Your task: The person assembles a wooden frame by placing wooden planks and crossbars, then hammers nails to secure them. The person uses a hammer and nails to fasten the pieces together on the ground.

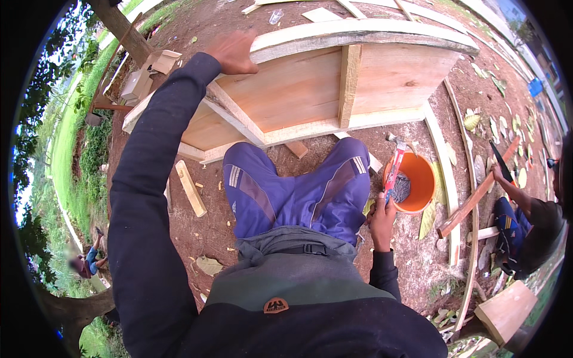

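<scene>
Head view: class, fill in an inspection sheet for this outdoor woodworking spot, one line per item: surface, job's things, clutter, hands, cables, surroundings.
Surface: bare reddish soil, strewn with dry leaves and wood chips.
Job's things: pale wooden panel frame standing on edge; hammer with red-and-white handle; orange bucket.
Clutter: wood offcut on the ground, curved planks, wooden block, small boxes.
Hands: left hand rests on the frame's top rail; right hand grips the hammer handle beside the bucket.
Cables: nothing seen.
Surroundings: grass and trees at left; a seated person at right holding a reddish stick; another person far left.
</scene>
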The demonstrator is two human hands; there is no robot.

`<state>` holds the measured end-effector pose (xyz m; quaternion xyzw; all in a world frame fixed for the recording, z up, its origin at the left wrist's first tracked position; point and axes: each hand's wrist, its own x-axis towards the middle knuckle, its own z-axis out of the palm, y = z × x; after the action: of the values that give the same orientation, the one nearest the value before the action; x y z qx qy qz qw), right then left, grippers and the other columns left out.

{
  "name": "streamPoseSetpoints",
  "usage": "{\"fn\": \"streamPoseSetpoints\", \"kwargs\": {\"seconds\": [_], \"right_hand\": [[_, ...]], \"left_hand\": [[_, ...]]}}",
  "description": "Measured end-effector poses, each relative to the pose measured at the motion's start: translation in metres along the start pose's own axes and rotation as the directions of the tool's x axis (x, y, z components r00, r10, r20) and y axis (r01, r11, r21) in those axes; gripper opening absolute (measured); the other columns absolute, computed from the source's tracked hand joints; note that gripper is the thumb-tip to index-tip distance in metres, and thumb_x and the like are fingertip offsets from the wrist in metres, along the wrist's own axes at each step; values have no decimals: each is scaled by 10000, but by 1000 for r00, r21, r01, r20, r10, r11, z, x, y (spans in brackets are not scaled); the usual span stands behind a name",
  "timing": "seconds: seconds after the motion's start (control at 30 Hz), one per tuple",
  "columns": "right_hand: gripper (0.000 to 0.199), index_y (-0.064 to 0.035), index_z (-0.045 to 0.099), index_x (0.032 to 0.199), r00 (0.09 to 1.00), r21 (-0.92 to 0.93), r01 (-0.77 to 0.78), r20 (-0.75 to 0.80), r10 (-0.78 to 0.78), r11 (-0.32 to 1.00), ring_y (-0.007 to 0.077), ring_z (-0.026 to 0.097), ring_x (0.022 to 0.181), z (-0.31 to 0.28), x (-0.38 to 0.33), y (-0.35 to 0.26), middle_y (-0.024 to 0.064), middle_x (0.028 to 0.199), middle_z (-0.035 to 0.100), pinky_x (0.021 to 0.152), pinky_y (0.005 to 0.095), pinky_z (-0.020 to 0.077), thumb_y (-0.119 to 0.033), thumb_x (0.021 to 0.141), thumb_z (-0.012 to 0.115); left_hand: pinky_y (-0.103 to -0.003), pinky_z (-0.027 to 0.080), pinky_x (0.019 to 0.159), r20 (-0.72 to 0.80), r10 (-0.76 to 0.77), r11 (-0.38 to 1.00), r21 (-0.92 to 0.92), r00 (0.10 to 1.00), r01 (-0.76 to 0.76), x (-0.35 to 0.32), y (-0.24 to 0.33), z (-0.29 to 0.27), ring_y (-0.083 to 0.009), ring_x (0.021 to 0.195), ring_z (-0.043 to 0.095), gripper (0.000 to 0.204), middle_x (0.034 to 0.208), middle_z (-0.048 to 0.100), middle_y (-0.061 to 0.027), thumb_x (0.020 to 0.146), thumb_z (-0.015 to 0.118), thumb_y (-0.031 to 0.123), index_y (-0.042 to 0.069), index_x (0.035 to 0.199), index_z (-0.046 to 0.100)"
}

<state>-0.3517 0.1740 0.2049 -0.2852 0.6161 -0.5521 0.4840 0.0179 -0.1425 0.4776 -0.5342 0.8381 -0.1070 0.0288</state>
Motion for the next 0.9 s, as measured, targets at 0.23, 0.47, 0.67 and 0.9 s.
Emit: {"fn": "streamPoseSetpoints", "kwargs": {"seconds": [0.23,0.47,0.67,0.9], "right_hand": [[228,-99,482,949,997,16,-60,-44,61,998,47,396,422,-10,1,8,-50,586,427,372,245,349,-270,1095,523],[242,-100,470,933,998,12,-50,-35,50,999,52,407,425,7,-2,0,-40,597,435,372,250,378,-272,1092,533],[217,-71,512,977,985,-123,169,65,-162,978,44,455,479,53,16,-47,-36,604,453,412,243,404,-254,1091,537],[306,-11,578,988,677,-533,689,234,-697,490,343,622,638,164,75,-169,152,712,628,611,438,466,-302,1076,549]], "left_hand": [[-532,497,832,60,-28,996,81,998,23,-46,-58,17,-483,953,632,622,983,663,-304,694,748,320,-45,1151,535],[-547,491,819,110,-69,997,42,992,65,-108,-107,41,-479,957,628,648,1035,658,-275,680,765,324,-16,1174,519],[-517,543,853,-1,-77,996,36,997,77,-151,-104,69,-444,1016,662,668,1131,667,-247,708,762,337,17,1238,511],[-468,470,1088,-61,-177,983,-52,982,174,-166,-114,83,-378,1332,535,867,1462,553,-190,758,778,295,74,1525,440]]}}
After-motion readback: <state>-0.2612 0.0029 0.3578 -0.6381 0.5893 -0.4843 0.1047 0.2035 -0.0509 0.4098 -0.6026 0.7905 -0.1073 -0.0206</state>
